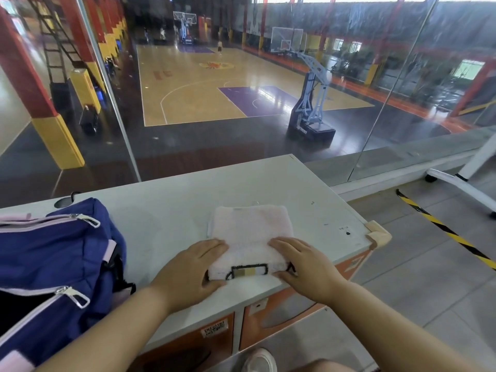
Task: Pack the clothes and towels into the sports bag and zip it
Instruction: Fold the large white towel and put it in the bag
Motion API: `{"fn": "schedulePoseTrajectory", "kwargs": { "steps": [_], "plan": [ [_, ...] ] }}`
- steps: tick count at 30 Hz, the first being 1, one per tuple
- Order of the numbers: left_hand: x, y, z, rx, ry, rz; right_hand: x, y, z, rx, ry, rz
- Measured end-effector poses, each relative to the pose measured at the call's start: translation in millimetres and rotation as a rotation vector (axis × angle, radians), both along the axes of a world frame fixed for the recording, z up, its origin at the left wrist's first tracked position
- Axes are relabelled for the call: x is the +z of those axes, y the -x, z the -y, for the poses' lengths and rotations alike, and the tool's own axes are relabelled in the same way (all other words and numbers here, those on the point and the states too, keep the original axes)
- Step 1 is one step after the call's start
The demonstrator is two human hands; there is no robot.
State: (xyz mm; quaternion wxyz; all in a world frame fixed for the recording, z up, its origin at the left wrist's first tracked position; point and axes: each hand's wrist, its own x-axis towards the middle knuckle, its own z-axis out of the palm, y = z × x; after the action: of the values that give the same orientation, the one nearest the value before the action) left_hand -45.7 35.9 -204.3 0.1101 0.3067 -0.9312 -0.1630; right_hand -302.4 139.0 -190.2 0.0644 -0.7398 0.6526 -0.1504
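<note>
A folded pale pink towel (249,232) with a black and tan pattern along its near edge lies in the middle of the white cabinet top (171,210). My left hand (193,272) grips its near left corner, thumb under the edge. My right hand (306,267) grips its near right corner in the same way. A blue sports bag (51,253) with pink trim stands at the left end of the top. Its main zipper is open and the inside looks dark.
A glass wall (241,103) rises right behind the cabinet, with a basketball court below it. Foam guards cover the cabinet's right corner (378,234). Black and yellow tape (440,229) crosses the tiled floor to the right. A white wheeled stand base (461,183) sits at far right.
</note>
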Motion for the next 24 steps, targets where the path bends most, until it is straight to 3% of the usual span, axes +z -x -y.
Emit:
{"fn": "schedulePoseTrajectory", "kwargs": {
  "steps": [4, 8, 12, 18, 24],
  "plan": [
    [10, -4, -11, 0.022, 0.064, -0.123, 16, -4, -6, -0.056, -0.065, 0.066],
    [30, -2, -17, 0.111, -0.099, -0.189, 38, -2, -8, -0.14, -0.162, 0.278],
    [38, 14, -8, 0.312, -0.293, -0.264, 43, 4, 14, -0.248, -0.148, 0.333],
    [41, 38, 19, 0.524, -0.458, -0.143, 44, 6, 48, -0.427, -0.315, 0.344],
    [54, 42, 30, 0.64, -0.903, -0.134, 43, 7, 58, -0.507, -0.523, 0.562]
  ]
}}
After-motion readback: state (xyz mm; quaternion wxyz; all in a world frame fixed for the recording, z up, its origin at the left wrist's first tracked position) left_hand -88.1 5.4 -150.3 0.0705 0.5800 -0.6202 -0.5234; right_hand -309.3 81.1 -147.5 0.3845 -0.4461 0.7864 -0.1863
